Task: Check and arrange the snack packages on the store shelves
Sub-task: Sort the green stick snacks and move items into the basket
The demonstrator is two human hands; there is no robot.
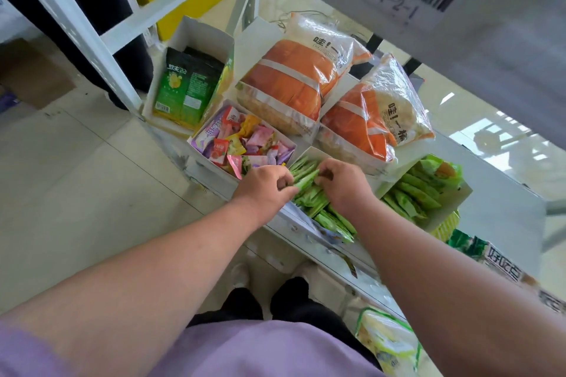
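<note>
1. The shelf [502, 193] runs beyond both hands; two orange bread bags [284, 82] lie past the fingertips, well apart from them.
2. A white box [309, 154] of slim green packets [309, 190] sits directly under the hands; a box of mixed candy [242, 144] lies just beyond the left hand, and a second box of green packets [419, 193] is to the right of the right hand.
3. The left hand [263, 190] has its fingers curled, pinching the near ends of several packets; the right hand [346, 184] grips the same bundle from the other side.
4. The step in hand looks like squaring up this row; next likely calls for pressing the bundle upright and level.
</note>
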